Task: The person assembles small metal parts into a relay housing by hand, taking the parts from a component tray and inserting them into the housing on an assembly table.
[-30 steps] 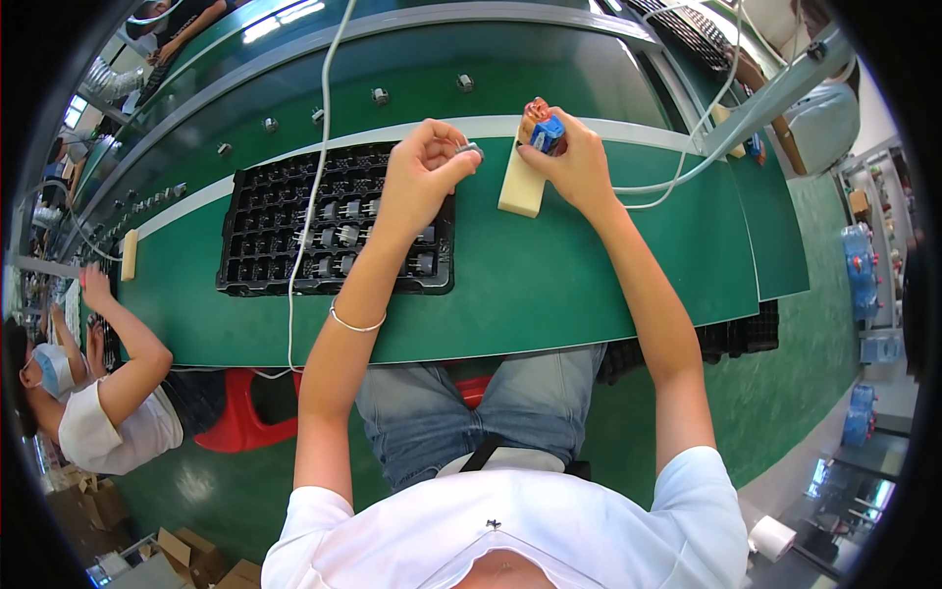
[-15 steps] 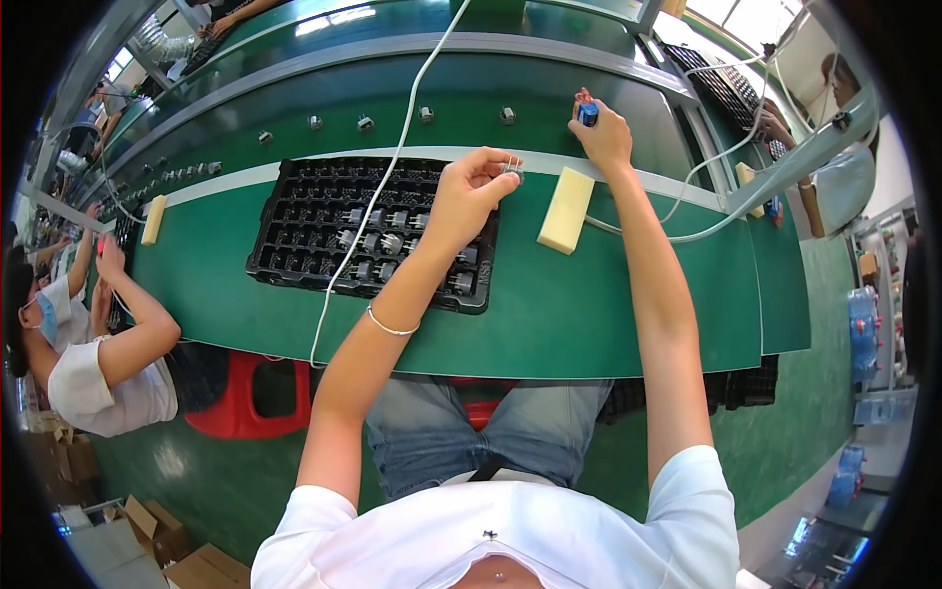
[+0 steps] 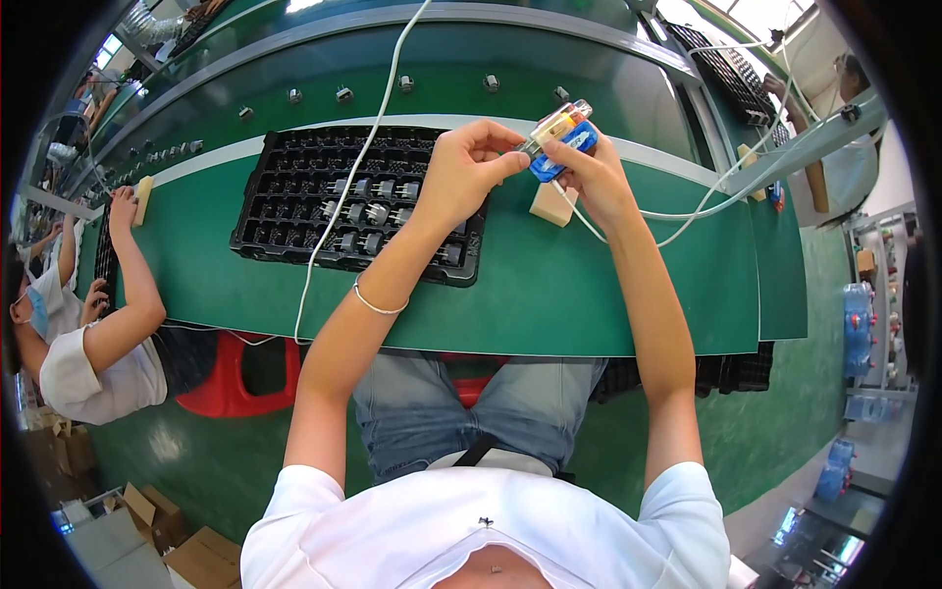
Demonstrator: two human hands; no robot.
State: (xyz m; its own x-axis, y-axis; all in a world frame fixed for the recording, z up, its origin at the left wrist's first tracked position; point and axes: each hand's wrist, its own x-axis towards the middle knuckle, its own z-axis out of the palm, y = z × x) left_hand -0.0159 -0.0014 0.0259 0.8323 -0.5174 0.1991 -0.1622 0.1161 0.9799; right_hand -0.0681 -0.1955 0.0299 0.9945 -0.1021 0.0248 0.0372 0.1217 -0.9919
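My right hand (image 3: 592, 177) is closed round a small blue handheld device (image 3: 563, 162), whose clear and yellow part (image 3: 561, 122) stands up beside the fingers. A white cord (image 3: 587, 220) hangs from below it. My left hand (image 3: 469, 169) pinches a small grey plug part (image 3: 531, 149) against the left side of the device; fingers hide most of the part. To the left of my left forearm lies a black compartment tray (image 3: 257, 218), its middle and right pockets holding several grey plug parts (image 3: 377, 213) with metal prongs.
Beneath my right hand lies a pale yellow block (image 3: 551, 205). Several small parts (image 3: 406, 84) stand in a row on the green strip beyond the table edge. A white cable (image 3: 354, 177) hangs across the tray. A co-worker (image 3: 103, 339) sits at the left.
My right hand has come nearer with the blue device, and my left hand has brought the plug part up against it. Another part now stands at the right end of the far row.
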